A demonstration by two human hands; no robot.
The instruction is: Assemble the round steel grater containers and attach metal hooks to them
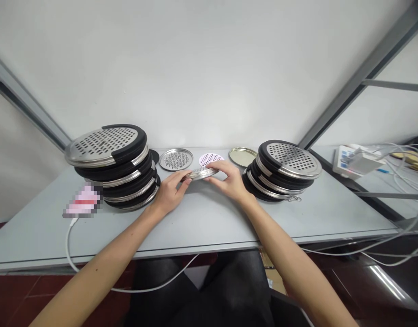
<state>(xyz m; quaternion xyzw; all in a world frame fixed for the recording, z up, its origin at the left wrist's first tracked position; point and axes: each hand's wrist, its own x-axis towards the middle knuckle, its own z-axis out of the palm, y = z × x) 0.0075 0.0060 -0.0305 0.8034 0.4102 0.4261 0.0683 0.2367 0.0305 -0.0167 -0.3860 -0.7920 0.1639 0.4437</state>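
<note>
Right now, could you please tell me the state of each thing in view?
Held disc, lifted, nearly level
Left hand, gripping its left edge
Right hand, gripping its right edge
Left stack, standing
Right stack, standing
Gold disc, lying flat
Silver perforated disc, lying flat
Pale perforated disc, lying flat
White cable, loosely curved

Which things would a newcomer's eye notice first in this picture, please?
Probably the tall stack of perforated metal discs with black rims on the left, and the lower such stack on the right. Between them, the left hand and right hand hold a thin round metal piece.
</note>
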